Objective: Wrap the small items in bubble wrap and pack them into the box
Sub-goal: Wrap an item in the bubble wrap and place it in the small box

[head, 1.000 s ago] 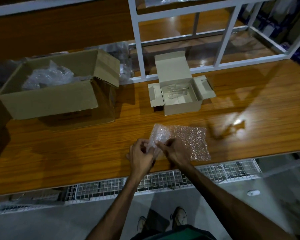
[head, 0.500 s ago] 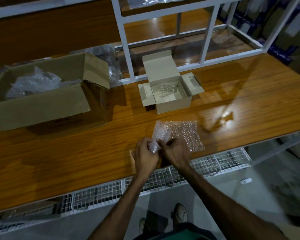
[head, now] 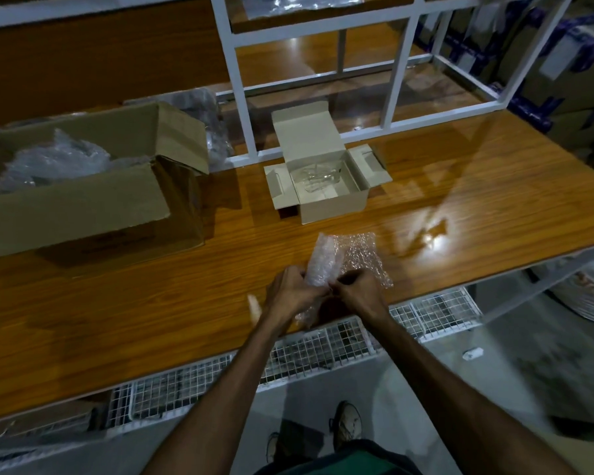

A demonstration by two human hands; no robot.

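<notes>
Long wooden bench top point(head: 151, 303): orange-brown grain, smooth, glossy w/ bright light glare at right. Clear bubble wrap sheet point(head: 360, 255): thin plastic, pebbled, shiny. Big brown corrugated cardboard box point(head: 83, 207): matt, rough paper, w/ crinkled clear plastic wrap bundles point(head: 55, 162) inside, glossy. Small pale grey card box point(head: 333, 207): smooth matt paperboard; clear glassy or plastic items point(head: 318, 178) inside, can't tell which. White painted metal rack frame point(head: 240, 97), smooth. White wire mesh point(head: 288, 358) under bench edge, metal
</notes>
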